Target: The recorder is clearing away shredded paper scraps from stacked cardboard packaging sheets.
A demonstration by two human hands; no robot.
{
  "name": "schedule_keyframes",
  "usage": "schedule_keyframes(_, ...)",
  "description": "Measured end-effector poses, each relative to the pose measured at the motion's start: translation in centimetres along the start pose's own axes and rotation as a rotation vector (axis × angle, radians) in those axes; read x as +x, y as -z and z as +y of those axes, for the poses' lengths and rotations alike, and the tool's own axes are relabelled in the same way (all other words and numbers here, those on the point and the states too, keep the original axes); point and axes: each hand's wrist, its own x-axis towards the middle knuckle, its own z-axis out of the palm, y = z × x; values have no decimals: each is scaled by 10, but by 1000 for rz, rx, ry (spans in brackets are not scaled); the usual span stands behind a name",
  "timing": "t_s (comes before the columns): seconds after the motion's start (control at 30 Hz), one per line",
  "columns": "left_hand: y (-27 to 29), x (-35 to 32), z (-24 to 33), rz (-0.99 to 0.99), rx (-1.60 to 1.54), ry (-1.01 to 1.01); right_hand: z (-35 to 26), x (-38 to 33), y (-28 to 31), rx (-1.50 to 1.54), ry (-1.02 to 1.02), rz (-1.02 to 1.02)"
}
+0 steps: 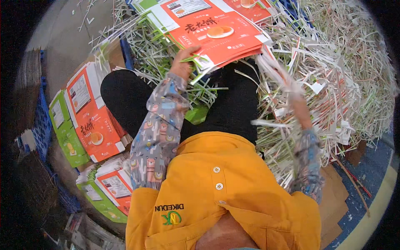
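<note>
A stack of flat printed carton sheets [246, 43], mostly orange-red with white and green edges, lies across my knees at the top middle. My left hand [183, 62] grips its near left corner, thumb on top and fingers hidden underneath. Off the stack's right side, my right hand [299, 106] is blurred by motion. A smeared bunch of white and reddish paper strips [277, 73] runs from the stack's near right corner to that hand, which appears closed on it. Patterned grey sleeves cover both forearms.
A large heap of shredded paper trim [333, 79] fills the right and surrounds my legs. Stacked orange-red carton sheets [89, 121] and green carton sheets [68, 133] stand at the left, beside a blue plastic pallet [41, 137]. Brown cardboard [333, 196] lies at the lower right.
</note>
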Motion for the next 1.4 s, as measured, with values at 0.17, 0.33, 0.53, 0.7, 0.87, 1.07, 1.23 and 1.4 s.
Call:
schedule_keyframes(0.17, -5, -15, 13, -44, -38, -27, 3, -15, 34, 236, -68, 560)
schedule_keyframes(0.33, -4, -23, 8, -20, -42, -21, -146, -11, 48, 116, 149, 857)
schedule_keyframes(0.53, -18, -14, -15, -54, -132, -29, -216, -18, 41, 174, 392, 754)
schedule_keyframes(0.7, -10, -18, -18, -1, -181, -39, -257, -20, 62, 225, 330, 320)
schedule_keyframes(0.87, -36, -23, -28, 92, -50, -39, -280, 38, 19, 1188, -42, -116)
schedule_keyframes(1.07, -14, -18, -22, 64, -117, -55, -257, 26, 10, 1424, -36, -214)
schedule_keyframes(1.23, -17, -18, -15, -53, -89, 39, -41, 22, -65, -78, -493, 155)
schedule_keyframes(1.4, -5, -12, -18, 30, 27, -93, -4, -4, -57, -106, -128, 35)
